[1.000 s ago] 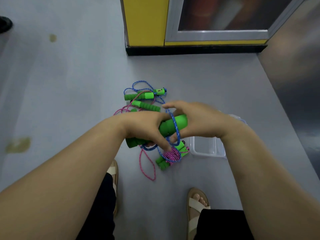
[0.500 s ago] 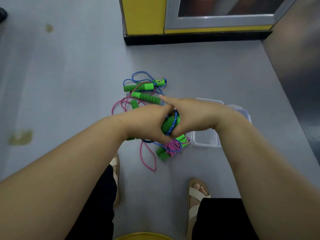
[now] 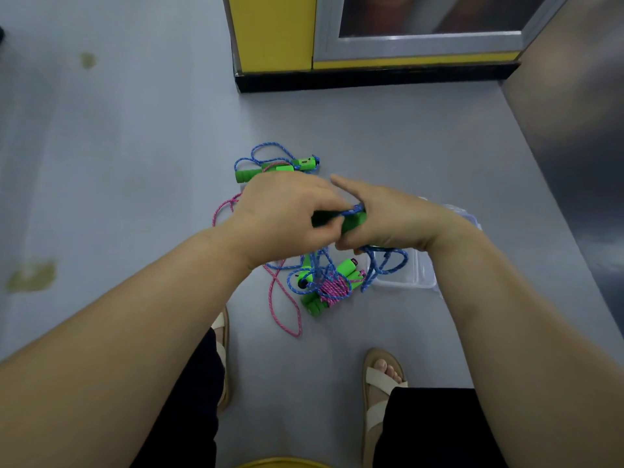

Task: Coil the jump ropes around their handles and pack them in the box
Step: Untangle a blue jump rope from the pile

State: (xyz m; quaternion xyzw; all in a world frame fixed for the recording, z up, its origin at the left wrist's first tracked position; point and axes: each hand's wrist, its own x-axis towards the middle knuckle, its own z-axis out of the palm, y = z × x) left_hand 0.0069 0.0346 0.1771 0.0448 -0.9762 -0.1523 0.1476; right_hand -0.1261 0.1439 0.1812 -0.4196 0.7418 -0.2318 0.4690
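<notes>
Both hands are closed on one pair of green handles [image 3: 353,220]. The left hand [image 3: 287,217] is curled round one end. The right hand [image 3: 388,221] is wrapped round the other, with its forefinger stretched straight out over the left knuckles. A turn of blue rope [image 3: 388,261] is pinned across the handles between the two grips; which fingers pinch it cannot be told, since the knuckles hide them.

The handles are held side by side and roughly level, above the floor and just left of the clear box [image 3: 422,280], seemingly so that they serve as one spool while the rope is led round them. The slack is left hanging in loose loops from under the right hand, over the near left corner of the box, where it can be drawn up turn by turn.

The rope is a thin braided cord, blue flecked with white, limp and apt to tangle. The handles are bright green and look like foam. Few turns are seen on them, so this coil is judged to be at an early stage.

Just left of the box a finished bundle [image 3: 332,288] is laid, pink cord wound round green handles, with the hanging blue loops draped over it. Farther left of the box a loose pink rope [image 3: 287,309] is spread on the floor. Beyond the hands, well apart from the box, another blue rope [image 3: 270,153] lies uncoiled with its handles. No rope is seen in the part of the box that shows.
</notes>
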